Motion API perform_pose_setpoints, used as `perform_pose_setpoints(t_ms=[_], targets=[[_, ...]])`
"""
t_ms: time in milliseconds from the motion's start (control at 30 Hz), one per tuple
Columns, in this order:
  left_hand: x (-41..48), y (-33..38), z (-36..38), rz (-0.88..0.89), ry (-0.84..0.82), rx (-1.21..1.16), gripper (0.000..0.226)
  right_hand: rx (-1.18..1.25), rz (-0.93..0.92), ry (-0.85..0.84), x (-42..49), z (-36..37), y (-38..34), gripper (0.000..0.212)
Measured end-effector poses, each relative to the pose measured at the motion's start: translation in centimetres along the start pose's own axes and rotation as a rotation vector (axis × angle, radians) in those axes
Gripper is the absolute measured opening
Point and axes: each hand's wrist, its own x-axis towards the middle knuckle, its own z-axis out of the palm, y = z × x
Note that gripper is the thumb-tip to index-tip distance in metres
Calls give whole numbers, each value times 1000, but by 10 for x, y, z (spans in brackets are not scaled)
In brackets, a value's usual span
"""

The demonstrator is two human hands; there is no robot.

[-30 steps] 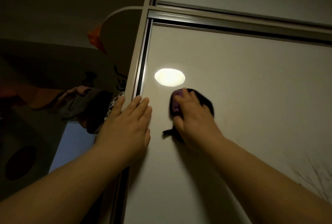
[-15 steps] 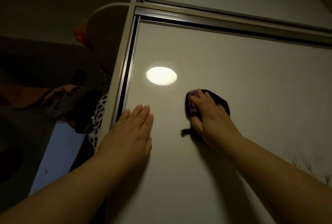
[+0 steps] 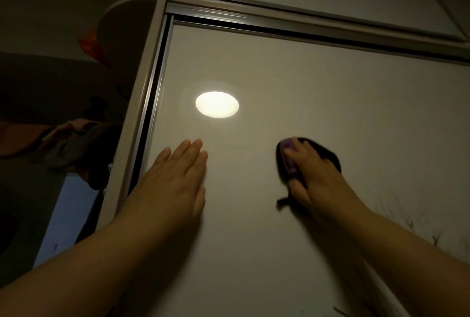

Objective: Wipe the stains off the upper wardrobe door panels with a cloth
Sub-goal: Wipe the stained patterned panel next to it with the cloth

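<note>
While no writing legible: left hand [image 3: 175, 179] flat, open on door panel [image 3: 305, 93]; right hand [image 3: 315, 176] gripping cloth [image 3: 287, 161].

Just one camera here, head-mounted, and it's tilted up along the wardrobe door panel [image 3: 305, 93] from really close, so the panel fills most of the shot. Wide-angle lens, so the frame rail [image 3: 279, 24] across the top bows a bit. Both forearms come in from the bottom edge. The left strip looks past the door edge into a dim room.
</note>
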Motion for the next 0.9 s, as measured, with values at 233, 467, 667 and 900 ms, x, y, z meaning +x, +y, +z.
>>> perform_pose_setpoints(t_ms=[233,467,667,900], targets=[[26,26,2,6,33,-36,75,52,124,45,50,12,-26,61],[32,58,10,19,70,-18,65,-18,-284,-155,-37,14,-12,62],[34,73,12,8,89,19,60,37,-43,-38,-9,-28,56,61],[45,87,15,-30,129,33,59,51,-6,4,36,-4,18,62]])
